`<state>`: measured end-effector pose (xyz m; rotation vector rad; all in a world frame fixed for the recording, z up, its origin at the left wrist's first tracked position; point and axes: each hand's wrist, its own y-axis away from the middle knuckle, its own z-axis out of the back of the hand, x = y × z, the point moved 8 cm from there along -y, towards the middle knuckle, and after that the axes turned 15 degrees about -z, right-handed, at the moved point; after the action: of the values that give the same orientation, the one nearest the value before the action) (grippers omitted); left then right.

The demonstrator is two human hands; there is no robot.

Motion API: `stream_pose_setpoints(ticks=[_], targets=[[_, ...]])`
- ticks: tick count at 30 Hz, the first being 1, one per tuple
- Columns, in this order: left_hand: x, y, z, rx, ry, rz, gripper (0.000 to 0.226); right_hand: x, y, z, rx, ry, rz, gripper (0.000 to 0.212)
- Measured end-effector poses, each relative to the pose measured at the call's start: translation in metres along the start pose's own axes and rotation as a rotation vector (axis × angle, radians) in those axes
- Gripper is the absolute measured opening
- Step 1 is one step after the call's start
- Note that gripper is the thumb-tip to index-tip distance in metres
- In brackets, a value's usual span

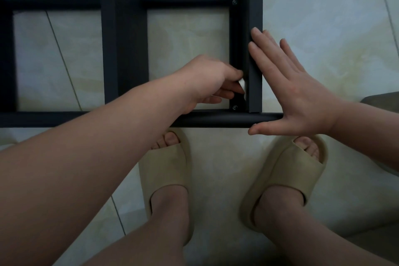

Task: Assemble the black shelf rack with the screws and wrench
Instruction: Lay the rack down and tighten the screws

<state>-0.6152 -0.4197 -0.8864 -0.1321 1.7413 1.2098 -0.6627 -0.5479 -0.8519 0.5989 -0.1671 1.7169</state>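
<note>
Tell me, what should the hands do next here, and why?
Probably lower the left hand, which pinches a small pale piece, onto the screw just below it and turn; the flat right hand braces the black rack's side panel.

text: none readable | labels, brands: none readable | numbers, signs: none readable | view: head camera
</note>
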Motion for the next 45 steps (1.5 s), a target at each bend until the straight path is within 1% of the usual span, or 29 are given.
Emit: stream_pose_setpoints(ticks=[3, 8, 14, 22, 28, 35, 39, 45], targets=[[-0.001, 0.001, 0.000, 0.000, 0.007, 0.004, 0.014, 0.000, 0.000, 0.001, -0.002, -0.002, -0.001, 0.124], [-0.002, 0.000, -0.005, -0.016, 0.066, 0.021, 0.012, 0.000, 0.000, 0.000, 0.003, -0.004, -0.005, 0.124], [0.002, 0.001, -0.005, -0.010, 0.072, 0.063, 0.015, 0.001, 0.000, 0.001, 0.006, 0.001, -0.005, 0.125], [0.003, 0.000, 0.000, 0.075, -0.013, 0.052, 0.014, 0.001, 0.000, 0.001, 0.004, 0.001, 0.004, 0.124], [0.002, 0.006, 0.005, 0.172, -0.073, -0.019, 0.014, 0.000, 0.000, 0.000, 0.001, 0.006, -0.002, 0.125], [-0.003, 0.014, 0.005, 0.290, -0.228, -0.086, 0.014, 0.000, 0.000, 0.000, 0.007, 0.008, -0.005, 0.125], [-0.004, 0.016, 0.004, 0.329, -0.293, -0.111, 0.016, 0.000, 0.000, 0.000, 0.011, 0.007, -0.004, 0.125], [-0.002, 0.017, 0.000, 0.347, -0.323, -0.139, 0.015, 0.001, 0.000, 0.001, 0.008, 0.006, -0.008, 0.125]])
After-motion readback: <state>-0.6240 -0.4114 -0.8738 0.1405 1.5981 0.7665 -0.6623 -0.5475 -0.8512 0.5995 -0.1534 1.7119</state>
